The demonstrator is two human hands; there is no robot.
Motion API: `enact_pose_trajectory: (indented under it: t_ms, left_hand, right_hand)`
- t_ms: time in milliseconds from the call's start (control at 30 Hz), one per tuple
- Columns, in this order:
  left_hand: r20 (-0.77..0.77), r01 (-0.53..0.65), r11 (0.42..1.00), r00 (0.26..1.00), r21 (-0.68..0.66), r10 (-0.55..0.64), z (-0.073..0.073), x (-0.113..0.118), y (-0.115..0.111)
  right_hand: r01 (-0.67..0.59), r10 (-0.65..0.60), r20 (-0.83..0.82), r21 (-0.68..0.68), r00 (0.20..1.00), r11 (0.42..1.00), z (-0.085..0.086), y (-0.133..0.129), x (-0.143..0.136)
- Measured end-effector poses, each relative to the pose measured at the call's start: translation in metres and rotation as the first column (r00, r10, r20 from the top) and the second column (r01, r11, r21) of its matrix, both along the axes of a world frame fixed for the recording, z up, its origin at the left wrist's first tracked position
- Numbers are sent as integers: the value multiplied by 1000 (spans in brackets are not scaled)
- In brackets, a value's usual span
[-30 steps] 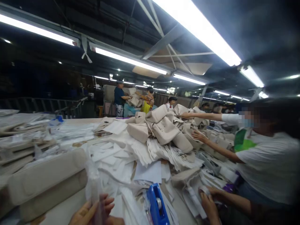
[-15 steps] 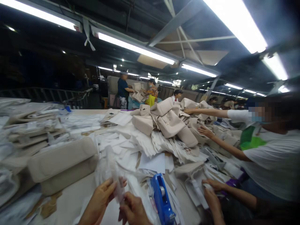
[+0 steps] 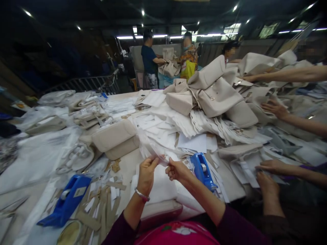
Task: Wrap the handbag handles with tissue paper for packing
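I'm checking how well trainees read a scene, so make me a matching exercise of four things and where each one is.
1. Translucent strip
2. Bracelet
3. Pink cloth
4. Labelled blue dispenser

A. Beside loose tan pieces
B. At the picture's bottom edge
C. Held by left hand and right hand
D. Around the left wrist

Pairs: 1-C, 2-D, 3-B, 4-A

Looks like a pale tabletop (image 3: 129, 168), with white sheets (image 3: 158, 126) mid-scene and a beige bag (image 3: 114, 134) to their left. Carries a blue tape dispenser (image 3: 67, 200), beige strips (image 3: 102, 207) and a round container (image 3: 69, 234) at near left. Holds clear plastic (image 3: 51, 153) at left and heaped beige bags (image 3: 219, 95) at far right.
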State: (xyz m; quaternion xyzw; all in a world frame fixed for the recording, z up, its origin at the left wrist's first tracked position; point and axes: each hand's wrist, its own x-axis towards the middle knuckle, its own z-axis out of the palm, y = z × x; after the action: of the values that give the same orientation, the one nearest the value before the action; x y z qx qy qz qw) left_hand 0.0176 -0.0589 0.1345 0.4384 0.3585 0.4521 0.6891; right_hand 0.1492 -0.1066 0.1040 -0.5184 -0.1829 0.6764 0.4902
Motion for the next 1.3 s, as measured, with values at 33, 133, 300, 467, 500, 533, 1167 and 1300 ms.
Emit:
enact_pose_trajectory:
  t_ms: [33,133,300,467,500,533,1167,1300]
  left_hand:
    - [0,12,1000,1000,-7,-12,-1,0,-3]
    - [44,38,999,998,-37,-36,1,-1,-8]
    - [133,62,983,990,-170,-39,7,-6,-4]
    - [179,75,959,983,-274,-25,7,-9,0]
    - [187,85,955,982,-283,-32,7,-10,0]
    - [193,101,952,980,-290,-45,8,-11,0]
    - [-201,-192,979,958,75,203,-19,23,-27]
    - [-229,-180,979,953,101,199,-5,25,-27]
  right_hand:
    - [2,-2,15,-3,1000,1000,0,7,1]
    - [-52,36,195,77,980,996,7,22,4]
    - [-334,19,711,306,703,892,22,23,3]
    - [-579,-133,913,352,386,735,28,20,7]
    - [-605,-142,919,353,368,714,27,20,8]
    - [-623,-154,921,359,359,695,26,20,9]
    - [58,-343,629,427,698,903,29,8,-12]
    - [95,-399,549,499,734,861,31,13,-12]
